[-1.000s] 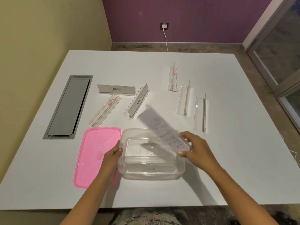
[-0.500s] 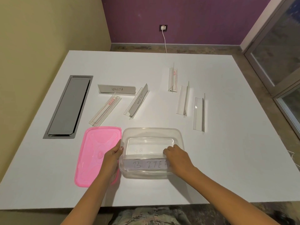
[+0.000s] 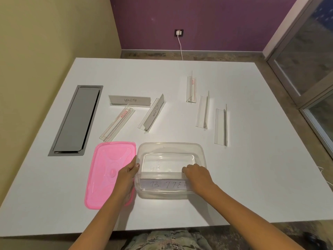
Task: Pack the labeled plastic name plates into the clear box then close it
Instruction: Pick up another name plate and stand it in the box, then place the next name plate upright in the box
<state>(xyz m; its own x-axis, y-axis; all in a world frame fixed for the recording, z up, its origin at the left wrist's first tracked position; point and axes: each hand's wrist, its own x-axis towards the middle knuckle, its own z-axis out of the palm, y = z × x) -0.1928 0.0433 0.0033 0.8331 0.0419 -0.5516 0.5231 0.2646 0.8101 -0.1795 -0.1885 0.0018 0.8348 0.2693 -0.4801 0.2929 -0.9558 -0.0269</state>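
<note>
1 white bench (image 3: pixel 234 177) carries 1 grey hatch (image 3: pixel 77 121), 1 pink lid (image 3: pixel 106 170) and 1 clear box (image 3: pixel 171 147) just beside the lid. 6 loose name plates (image 3: pixel 129 100) lie beyond. 1 boxed plate (image 3: pixel 162 184) stands against the box's near wall, its last letters hidden by the right hand (image 3: pixel 195 175), whose curled fingers pinch its top edge. The left hand (image 3: pixel 128 175) grips the box's left wall.

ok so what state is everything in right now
clear box: open, one plate inside
pink lid: off, flat beside box
BUTTER plate: in box, against near wall
ALPHA plate: unpacked, on table
ZEBRA plate: unpacked, on table
left hand: holds box's left side
right hand: grips BUTTER plate
</note>
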